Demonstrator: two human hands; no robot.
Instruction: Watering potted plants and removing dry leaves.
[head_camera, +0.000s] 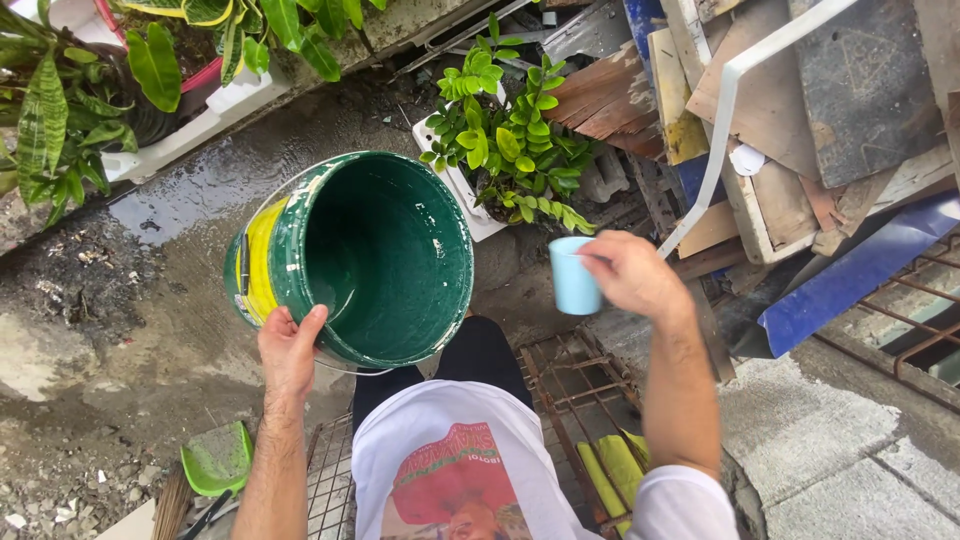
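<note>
From the head camera, looking straight down: the left hand (288, 350) has its grip clamped on the lower rim of a green bucket (360, 258), thumb hooked over the edge. The bucket is tilted well over, its mouth turned up toward the person and a little to the right, so its long axis runs from the yellow-streaked side at the left across to the open mouth. Inside it looks bare and wet.

The right hand (630, 275) has its grip closed around a small pale blue cup (573, 275), held upright just to the right of the bucket's mouth, near but not touching it. So the cup sits to the right of the bucket, and the right hand is plainly the nearer one to it.

Beyond the cup stands a leafy potted plant (510, 150) in a white pot. Stacked boards (790, 110) lie at the right, a green dustpan (215, 460) at lower left, a rusty metal grate (570, 385) underfoot.
</note>
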